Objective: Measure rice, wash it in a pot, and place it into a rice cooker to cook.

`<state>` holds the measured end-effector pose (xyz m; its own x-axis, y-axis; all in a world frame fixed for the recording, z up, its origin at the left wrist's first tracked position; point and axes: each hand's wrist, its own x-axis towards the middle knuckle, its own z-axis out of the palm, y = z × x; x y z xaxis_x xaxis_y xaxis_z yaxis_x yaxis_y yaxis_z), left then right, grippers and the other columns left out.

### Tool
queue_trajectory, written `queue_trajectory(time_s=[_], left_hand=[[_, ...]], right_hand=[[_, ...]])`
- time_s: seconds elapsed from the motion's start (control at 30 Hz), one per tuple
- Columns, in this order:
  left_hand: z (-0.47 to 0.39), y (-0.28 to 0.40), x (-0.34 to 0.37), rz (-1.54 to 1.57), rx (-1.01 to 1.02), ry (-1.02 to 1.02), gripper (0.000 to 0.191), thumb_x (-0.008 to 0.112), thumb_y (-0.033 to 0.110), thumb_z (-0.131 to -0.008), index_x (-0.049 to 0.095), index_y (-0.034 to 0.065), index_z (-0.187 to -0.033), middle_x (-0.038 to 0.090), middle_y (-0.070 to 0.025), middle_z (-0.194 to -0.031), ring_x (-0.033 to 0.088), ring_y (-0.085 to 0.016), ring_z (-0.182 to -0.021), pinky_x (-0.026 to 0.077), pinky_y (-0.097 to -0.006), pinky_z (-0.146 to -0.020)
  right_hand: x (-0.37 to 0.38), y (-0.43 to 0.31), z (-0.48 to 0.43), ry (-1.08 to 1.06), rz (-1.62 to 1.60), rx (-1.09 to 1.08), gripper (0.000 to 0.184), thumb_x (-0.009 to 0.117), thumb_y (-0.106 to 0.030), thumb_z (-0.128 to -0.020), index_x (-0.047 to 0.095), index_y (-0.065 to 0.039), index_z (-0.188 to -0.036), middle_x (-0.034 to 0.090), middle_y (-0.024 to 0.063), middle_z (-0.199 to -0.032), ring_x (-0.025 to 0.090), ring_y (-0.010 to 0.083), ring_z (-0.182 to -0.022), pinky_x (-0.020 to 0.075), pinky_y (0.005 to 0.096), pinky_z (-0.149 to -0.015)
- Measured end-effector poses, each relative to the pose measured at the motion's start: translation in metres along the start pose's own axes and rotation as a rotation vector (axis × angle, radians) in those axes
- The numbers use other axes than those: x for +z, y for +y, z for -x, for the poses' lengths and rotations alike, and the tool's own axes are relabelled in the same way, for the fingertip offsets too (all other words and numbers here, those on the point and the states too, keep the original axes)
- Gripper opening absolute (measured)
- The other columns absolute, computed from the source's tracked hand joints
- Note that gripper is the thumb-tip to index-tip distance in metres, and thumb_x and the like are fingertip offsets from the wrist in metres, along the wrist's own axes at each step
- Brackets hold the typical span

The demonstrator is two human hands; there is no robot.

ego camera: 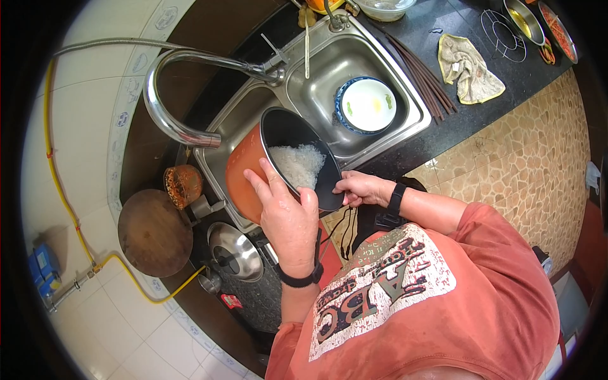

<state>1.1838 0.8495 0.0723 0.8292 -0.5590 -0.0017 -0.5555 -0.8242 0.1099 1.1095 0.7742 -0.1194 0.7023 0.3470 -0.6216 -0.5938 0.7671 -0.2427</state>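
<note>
Tilted over the left basin (232,116) is a rice cooker's inner pot (244,173), orange outside and dark inside. Wet white rice (298,164) lies heaped against its inner wall. My left hand (287,213) is spread against the pot's outer side, thumb at the rim, and has water drops on it. With bent fingers, my right hand (358,189) grips the rim at the near right. A chrome faucet (166,90) arches beside the pot, its spout left of it; no stream of water shows. The pot's underside is hidden.
White and blue-rimmed bowls (368,105) sit stacked in the right basin (323,64). Dark chopsticks (420,76) and a cloth (468,69) lie on the black counter (403,147). Left stand a round wooden board (154,232), a stained container (184,186) and a steel lid (235,251).
</note>
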Motion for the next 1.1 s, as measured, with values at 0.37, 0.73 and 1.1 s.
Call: queue_trajectory(time_s=[0.37, 0.73, 1.1], left_hand=[[-0.005, -0.008, -0.001, 0.175, -0.106, -0.018, 0.065, 0.053, 0.014, -0.071, 0.036, 0.0004, -0.133, 0.03, -0.0358, -0.134, 0.043, -0.043, -0.117, 0.04, -0.0401, -0.094], [0.005, -0.071, 0.058, 1.287, -0.468, 0.087, 0.038, 0.048, -0.001, -0.078, 0.049, 0.0016, -0.116, 0.057, -0.0062, -0.08, 0.053, -0.011, -0.046, 0.042, -0.0202, -0.035], [0.006, -0.057, 0.101, 1.455, -0.561, 0.157, 0.033, 0.049, 0.006, -0.08, 0.047, 0.0034, -0.113, 0.057, -0.0071, -0.092, 0.054, -0.014, -0.061, 0.044, -0.0222, -0.045]], right_hand=[[0.001, -0.01, 0.007, 0.024, 0.022, -0.013, 0.011, 0.051, -0.006, -0.081, 0.042, -0.001, -0.082, 0.048, 0.0073, -0.052, 0.031, 0.0052, -0.036, 0.0219, 0.0197, -0.033], [0.03, -0.076, 0.043, 0.526, 0.759, -0.552, 0.031, 0.049, -0.011, -0.078, 0.044, 0.011, -0.099, 0.059, 0.0126, -0.067, 0.06, 0.0173, -0.052, 0.0483, 0.0298, -0.048], [0.027, -0.102, 0.039, 0.631, 1.126, -0.751, 0.032, 0.053, -0.012, -0.077, 0.044, 0.011, -0.096, 0.058, 0.029, -0.075, 0.059, 0.0425, -0.079, 0.0469, 0.0442, -0.071]])
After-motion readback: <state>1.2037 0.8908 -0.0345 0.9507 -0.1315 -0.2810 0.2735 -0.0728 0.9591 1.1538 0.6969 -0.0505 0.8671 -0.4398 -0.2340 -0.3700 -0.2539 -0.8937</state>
